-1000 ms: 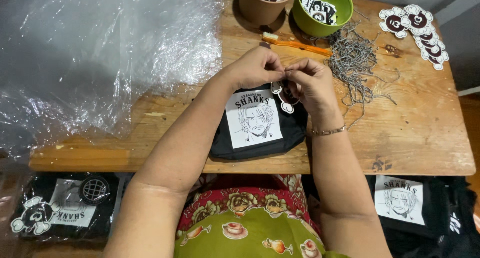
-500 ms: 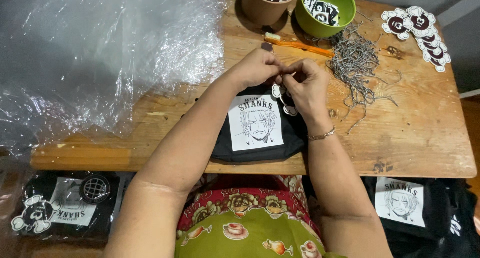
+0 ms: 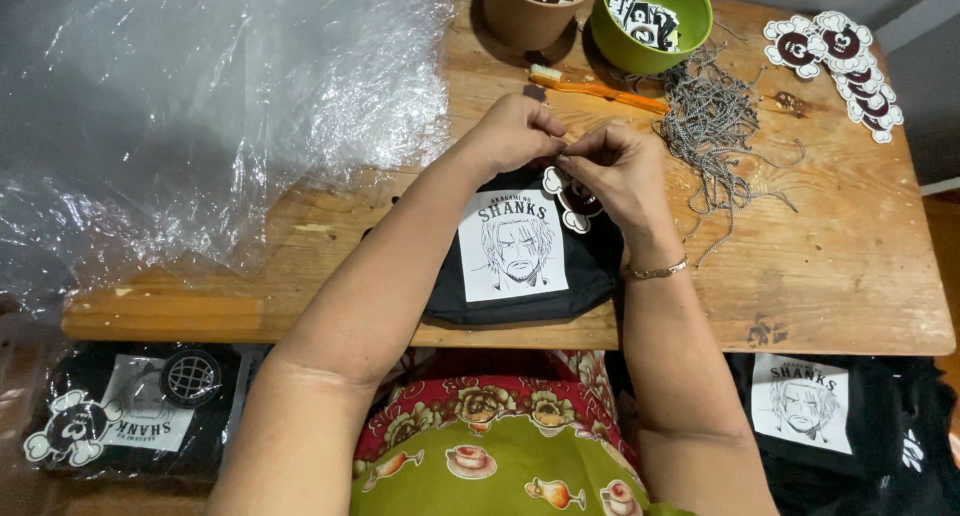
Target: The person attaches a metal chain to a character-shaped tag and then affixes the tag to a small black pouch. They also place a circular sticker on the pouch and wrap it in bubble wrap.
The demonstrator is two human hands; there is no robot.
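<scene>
Black pouch (image 3: pixel 520 266) with white face print lies at near table edge (image 3: pixel 820 306), between forearms. Skull-shaped charm (image 3: pixel 572 198) on pouch top. Left hand (image 3: pixel 515 131) and right hand (image 3: pixel 620 166) pinched shut together over charm; exact item pinched too small to tell. Beyond: chain pile (image 3: pixel 710 126), orange toothbrush (image 3: pixel 600 88), green bowl (image 3: pixel 690 36), plastic sheet (image 3: pixel 200 106) far left.

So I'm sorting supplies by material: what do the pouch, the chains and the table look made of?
The black pouch looks like matte fabric, soft and slumped at its edges. The chains look like metal: thin, grey and shiny, possibly ball chain. The table is bare, worn wood with visible grain and stains.
</scene>
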